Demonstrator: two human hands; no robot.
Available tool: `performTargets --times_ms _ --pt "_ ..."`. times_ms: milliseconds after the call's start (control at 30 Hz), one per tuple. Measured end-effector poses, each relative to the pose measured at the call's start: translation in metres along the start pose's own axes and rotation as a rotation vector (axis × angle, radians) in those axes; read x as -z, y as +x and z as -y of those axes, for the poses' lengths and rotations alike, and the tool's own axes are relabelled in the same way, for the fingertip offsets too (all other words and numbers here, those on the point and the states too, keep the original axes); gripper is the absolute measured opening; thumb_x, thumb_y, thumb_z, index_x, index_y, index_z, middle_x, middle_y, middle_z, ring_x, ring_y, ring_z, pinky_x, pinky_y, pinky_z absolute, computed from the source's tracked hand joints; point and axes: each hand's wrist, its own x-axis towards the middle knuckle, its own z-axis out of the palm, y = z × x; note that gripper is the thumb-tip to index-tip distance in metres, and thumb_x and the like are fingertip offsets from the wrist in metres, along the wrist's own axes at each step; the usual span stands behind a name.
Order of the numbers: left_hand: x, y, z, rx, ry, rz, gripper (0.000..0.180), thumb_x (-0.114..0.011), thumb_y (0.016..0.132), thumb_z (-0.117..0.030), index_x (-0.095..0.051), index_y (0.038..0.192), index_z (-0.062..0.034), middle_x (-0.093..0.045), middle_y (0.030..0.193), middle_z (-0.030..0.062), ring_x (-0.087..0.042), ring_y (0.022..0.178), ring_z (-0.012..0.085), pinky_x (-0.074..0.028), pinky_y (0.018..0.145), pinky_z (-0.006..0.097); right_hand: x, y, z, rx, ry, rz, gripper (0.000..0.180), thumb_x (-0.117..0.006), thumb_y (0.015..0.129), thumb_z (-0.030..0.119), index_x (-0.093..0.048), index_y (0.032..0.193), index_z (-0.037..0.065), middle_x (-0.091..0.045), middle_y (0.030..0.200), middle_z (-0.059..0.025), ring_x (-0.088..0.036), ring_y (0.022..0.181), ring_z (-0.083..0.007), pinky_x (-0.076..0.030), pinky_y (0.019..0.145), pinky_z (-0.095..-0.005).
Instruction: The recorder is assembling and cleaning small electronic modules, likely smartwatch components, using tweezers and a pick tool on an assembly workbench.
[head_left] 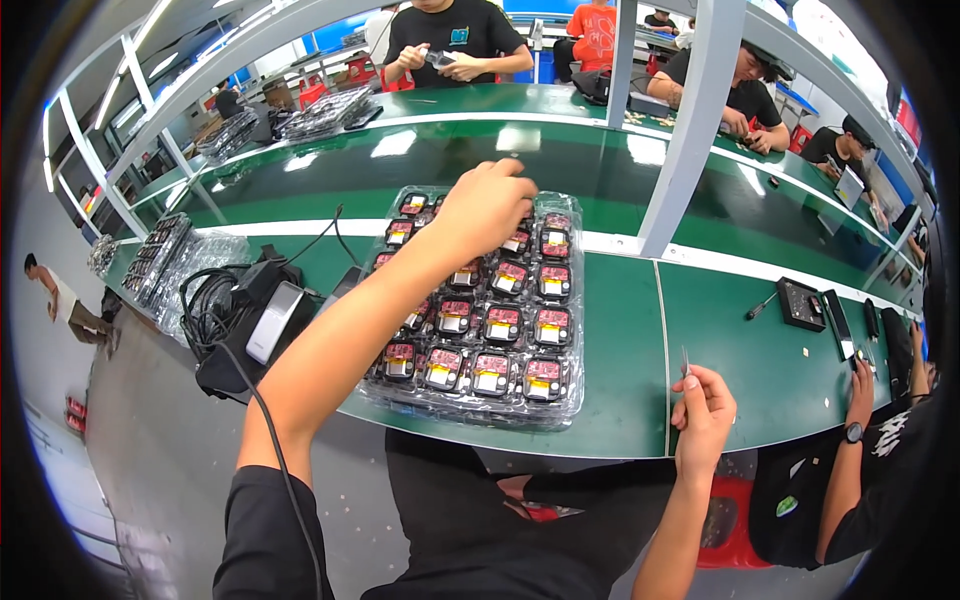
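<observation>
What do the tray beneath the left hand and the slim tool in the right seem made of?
Tray: likely thin clear plastic, glossy, with see-through, glinting edges. Slim tool: perhaps metal, judging by its grey, thin shaft; finish unclear at this size.

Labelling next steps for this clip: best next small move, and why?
Probably lift a black gadget from the tray's far end with the left hand: that hand reaches over those far rows, though its grip is hidden. The right hand holds tweezers right of the tray, so it seems less suited to lifting.
</observation>
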Motion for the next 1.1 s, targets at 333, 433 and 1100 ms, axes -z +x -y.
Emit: performTargets --times_ms 333,433,1100 --pt "0.032 -0.079 -0.195 -0.77 -0.4 -0.318 0.02 -0.063 0.08 -0.014 -0.067 0.094 -0.0004 -0.065 0.108 0.0174 -0.061 0.111 0.0333 -0.048 0.1 0.049 0.006 0.003 -0.013 0.148 -0.178 -0.028 0.019 -0.058 0.102 0.014 -0.064 0.111 -0.002 -0.064 0.082 -0.0027 -0.045 0.053 -0.0018 -0.036 0.048 -0.0194" --pt "-0.002 -0.113 -0.226 -0.988 -0.556 -0.444 0.025 -0.059 0.077 -0.022 -0.068 0.08 0.0013 -0.064 0.093 0.0153 -0.061 0.099 0.0353 -0.046 0.099 0.047 -0.007 -0.002 0.004 -0.043 0.0 -0.025 0.023 -0.053 0.105 0.02 -0.062 0.111 0.0 -0.062 0.079 -0.0037 -0.044 0.048 -0.0028 -0.033 0.043 -0.0191" --pt "-0.088 -0.13 -0.235 -0.947 -0.928 0.035 0.009 -0.062 0.076 -0.014 -0.06 0.08 -0.0057 -0.056 0.086 0.0079 -0.057 0.088 0.0269 -0.045 0.093 0.042 0.0 -0.009 0.0 0.018 -0.212 0.079 0.017 -0.056 0.103 0.013 -0.062 0.11 -0.001 -0.063 0.078 -0.0044 -0.039 0.05 -0.001 -0.029 0.045 -0.0174"
